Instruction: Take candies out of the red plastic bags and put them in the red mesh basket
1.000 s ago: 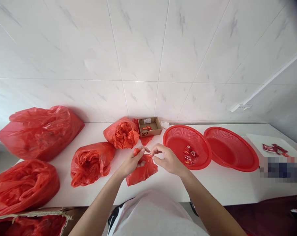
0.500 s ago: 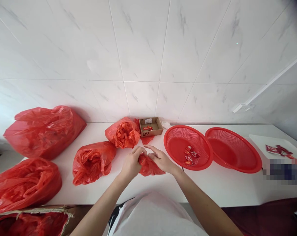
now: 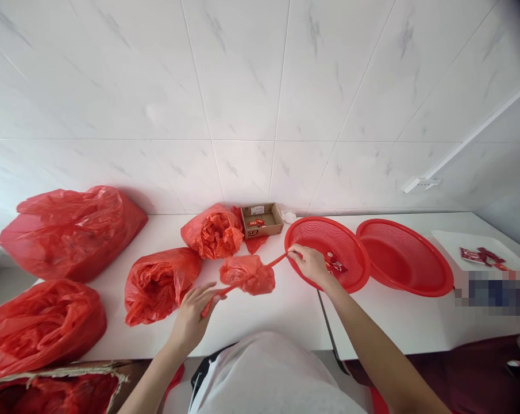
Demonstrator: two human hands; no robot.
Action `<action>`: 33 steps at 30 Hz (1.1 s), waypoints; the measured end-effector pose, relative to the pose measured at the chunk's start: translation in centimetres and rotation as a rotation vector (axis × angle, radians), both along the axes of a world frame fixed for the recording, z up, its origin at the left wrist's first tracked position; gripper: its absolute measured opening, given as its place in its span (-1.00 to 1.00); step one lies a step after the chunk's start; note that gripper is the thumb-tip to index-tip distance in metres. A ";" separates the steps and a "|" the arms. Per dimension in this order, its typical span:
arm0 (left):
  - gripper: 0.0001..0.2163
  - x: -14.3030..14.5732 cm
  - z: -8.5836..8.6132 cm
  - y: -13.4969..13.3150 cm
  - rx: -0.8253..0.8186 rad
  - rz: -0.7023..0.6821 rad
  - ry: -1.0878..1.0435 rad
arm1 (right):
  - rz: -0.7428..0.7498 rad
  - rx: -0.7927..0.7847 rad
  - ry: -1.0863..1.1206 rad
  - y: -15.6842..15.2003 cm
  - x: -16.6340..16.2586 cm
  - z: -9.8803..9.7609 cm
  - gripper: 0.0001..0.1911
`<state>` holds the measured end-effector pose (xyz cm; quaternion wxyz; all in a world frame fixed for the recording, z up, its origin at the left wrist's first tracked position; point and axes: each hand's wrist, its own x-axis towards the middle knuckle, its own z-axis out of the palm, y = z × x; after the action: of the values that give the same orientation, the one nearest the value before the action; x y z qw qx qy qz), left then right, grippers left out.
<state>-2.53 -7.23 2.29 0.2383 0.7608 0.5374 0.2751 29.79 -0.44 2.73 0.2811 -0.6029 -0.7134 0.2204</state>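
A small red plastic bag [image 3: 249, 274] is stretched between my two hands, its middle bunched up and its ends drawn into thin strips. My left hand [image 3: 198, 309] pinches one end at the lower left. The other end is pinched in my right hand [image 3: 308, 261], which is over the near rim of a red mesh basket [image 3: 298, 233]. Inside that basket lie several small red packets [image 3: 336, 265], partly behind my right hand. What the bag contains, if anything, cannot be made out.
Large red plastic bags [image 3: 74, 230] crowd the left of the white table [image 3: 260, 322]. A small cardboard box [image 3: 262, 231] with red packets stands by the wall. Right of it are a second red basket [image 3: 404, 264] and a white tray [image 3: 453, 244] with packets. An open carton [image 3: 113, 374] sits lower left.
My hands have moved apart, left hand down and left, right hand up and right, pulling the small bag's ends out between them. The view has shifted slightly.
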 end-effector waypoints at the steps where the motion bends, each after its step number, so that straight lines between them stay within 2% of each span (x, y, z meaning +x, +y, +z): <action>1: -0.70 -0.5 -0.3 -0.6 -0.042 0.015 -0.012 | -0.012 -0.019 -0.026 0.4 0.2 -0.7 -0.76; 4: -0.66 -1.0 -0.4 -2.1 -0.180 0.094 -0.116 | -0.014 -0.041 -0.020 1.5 -0.4 -1.9 -0.76; 6: -0.64 -0.8 0.1 -2.5 -0.236 0.155 -0.197 | -0.009 -0.023 0.053 1.9 -1.2 -1.6 -0.75; 10: -0.64 -0.3 1.1 -2.9 -0.229 0.180 -0.321 | 0.040 -0.089 0.412 2.0 -3.2 -0.1 -0.74; 12: -0.62 0.7 1.1 -3.0 -0.219 0.189 -0.431 | 0.000 -0.156 0.529 1.3 -4.7 0.0 -0.71; 15: -0.53 3.4 0.8 -3.0 -0.344 0.162 -0.681 | -0.134 -0.146 0.421 -0.8 -7.4 -1.1 -0.70; 17: -0.51 5.5 0.5 -2.9 -0.406 0.095 -0.753 | -0.187 -0.133 0.316 -2.5 -8.9 -2.2 -0.69; 20: -0.57 7.3 0.1 -2.4 -0.325 0.037 -0.683 | -0.208 -0.186 0.319 -4.6 -9.7 -3.7 -0.69; 25: -0.61 6.6 0.1 -2.0 -0.255 0.058 -0.596 | -0.157 -0.253 0.470 -6.6 -9.1 -4.6 -0.69; 28: -0.61 6.8 0.3 -2.1 -0.300 0.024 -0.590 | -0.137 -0.276 0.463 -7.2 -9.2 -4.7 -0.70; 33: -0.56 7.5 0.6 -2.4 -0.484 0.003 -0.622 | -0.159 -0.171 0.339 -5.8 -7.9 -4.8 -0.70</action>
<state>5.01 -9.64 2.85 0.5618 0.5622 0.4900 0.3581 21.93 -6.27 -2.08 0.3616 -0.6332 -0.5846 0.3557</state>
